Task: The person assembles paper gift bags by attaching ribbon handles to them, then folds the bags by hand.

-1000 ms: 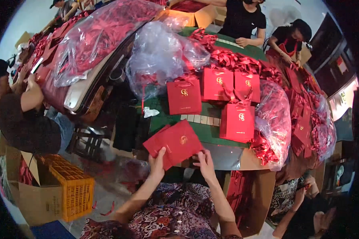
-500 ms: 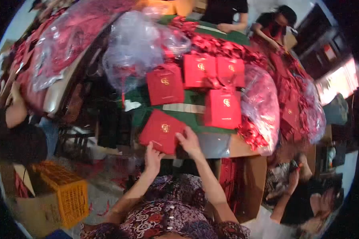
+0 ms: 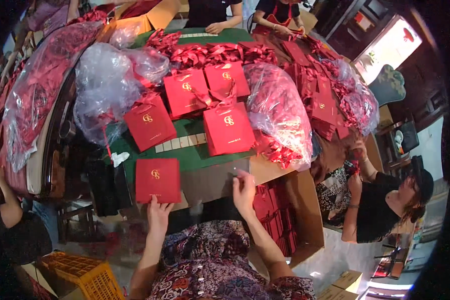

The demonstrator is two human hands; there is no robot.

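Note:
A flat red paper bag (image 3: 158,180) with a gold emblem lies at the table's near edge. My left hand (image 3: 158,215) pinches its lower edge. Off to the right of it, my right hand (image 3: 244,195) is raised over the table edge, thumb and forefinger apart, with nothing visible between them. Beyond stand several red gift bags with ribbon handles; the nearest bag (image 3: 228,132) is right of centre, and another bag (image 3: 150,125) leans at the left.
Clear plastic sacks (image 3: 102,85) flank the bags on the green table covering (image 3: 190,125). A cardboard box (image 3: 310,215) of red bags stands below the table at right, an orange crate (image 3: 80,275) at lower left. Other people work around the table, one person (image 3: 385,200) close at right.
The red paper bag has shifted left and straightened, with my left hand on it. My right hand has let go and is apart from it. The whole view has turned.

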